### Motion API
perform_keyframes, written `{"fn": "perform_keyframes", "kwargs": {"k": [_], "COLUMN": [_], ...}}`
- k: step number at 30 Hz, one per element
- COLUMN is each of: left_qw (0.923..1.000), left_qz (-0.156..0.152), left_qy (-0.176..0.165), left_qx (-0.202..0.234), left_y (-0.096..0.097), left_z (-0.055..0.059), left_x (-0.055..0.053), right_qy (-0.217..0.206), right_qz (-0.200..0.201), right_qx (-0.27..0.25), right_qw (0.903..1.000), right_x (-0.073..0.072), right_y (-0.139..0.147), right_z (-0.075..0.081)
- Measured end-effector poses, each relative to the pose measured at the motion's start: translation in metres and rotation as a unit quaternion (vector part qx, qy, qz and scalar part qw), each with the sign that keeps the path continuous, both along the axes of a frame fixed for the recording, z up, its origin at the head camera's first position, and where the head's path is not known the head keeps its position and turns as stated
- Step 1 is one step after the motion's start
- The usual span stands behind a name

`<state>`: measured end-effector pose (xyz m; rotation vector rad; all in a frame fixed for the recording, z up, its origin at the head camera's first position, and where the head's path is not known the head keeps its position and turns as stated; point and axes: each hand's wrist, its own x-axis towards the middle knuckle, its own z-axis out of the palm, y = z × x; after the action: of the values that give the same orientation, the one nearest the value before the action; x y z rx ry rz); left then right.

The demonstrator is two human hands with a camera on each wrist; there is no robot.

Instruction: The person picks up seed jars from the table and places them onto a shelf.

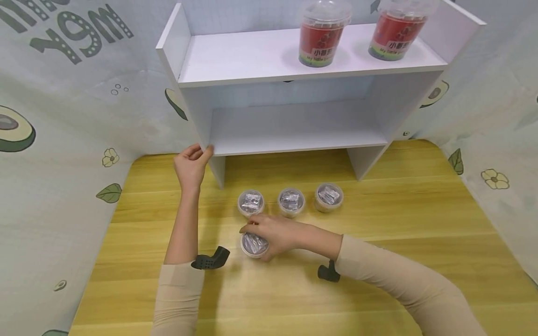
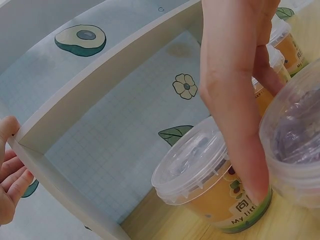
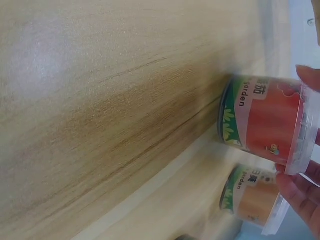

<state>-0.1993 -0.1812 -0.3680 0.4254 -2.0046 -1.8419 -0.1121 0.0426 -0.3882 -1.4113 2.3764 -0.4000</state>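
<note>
My left hand point(image 1: 191, 165) grips the lower left edge of the white shelf point(image 1: 298, 128), its thumb on the front side and its fingers behind the side panel. The right hand point(image 1: 280, 234) holds a small plastic cup point(image 1: 254, 244) by its lidded rim, in front of the shelf. In the right wrist view that cup point(image 3: 272, 120) has a red label and a clear lid. Just behind it stands an orange-labelled cup point(image 1: 251, 202), seen from the side point(image 2: 220, 200) in the left wrist view.
Two more lidded cups, one in the middle point(image 1: 291, 201) and one at right point(image 1: 329, 197), stand in the row before the shelf. On the top board are two red cups point(image 1: 321, 44) point(image 1: 397, 39). A wood-grain table point(image 1: 378, 224) lies beneath; patterned cloth point(image 1: 63, 196) hangs around.
</note>
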Motion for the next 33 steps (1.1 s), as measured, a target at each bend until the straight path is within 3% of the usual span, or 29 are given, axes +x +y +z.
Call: {"fn": "perform_keyframes", "kwargs": {"k": [13,18,23,27,33], "left_qw": [1.0000,0.9999,0.9997,0.9999,0.9998], "left_qz": [0.001,0.006,0.012,0.009,0.010], "left_qy": [0.002,0.003,-0.003,0.004,0.007], "left_qx": [0.002,-0.015,-0.020,-0.014,-0.014], "left_y": [0.000,0.000,0.000,0.001,0.000], "left_z": [0.000,-0.001,-0.001,-0.002,-0.004], "left_x": [0.000,-0.001,0.000,-0.001,-0.003], "right_qy": [-0.009,-0.002,0.001,-0.016,-0.004], "right_qz": [-0.003,0.010,0.023,0.011,0.005], "right_qx": [-0.003,-0.013,-0.030,-0.041,-0.064], "right_qw": [1.0000,0.9999,0.9993,0.9989,0.9980], "right_x": [0.000,-0.005,-0.014,-0.022,-0.035], "right_y": [0.001,0.002,0.006,0.014,0.029], "right_z": [0.000,0.010,0.044,0.080,0.126]}}
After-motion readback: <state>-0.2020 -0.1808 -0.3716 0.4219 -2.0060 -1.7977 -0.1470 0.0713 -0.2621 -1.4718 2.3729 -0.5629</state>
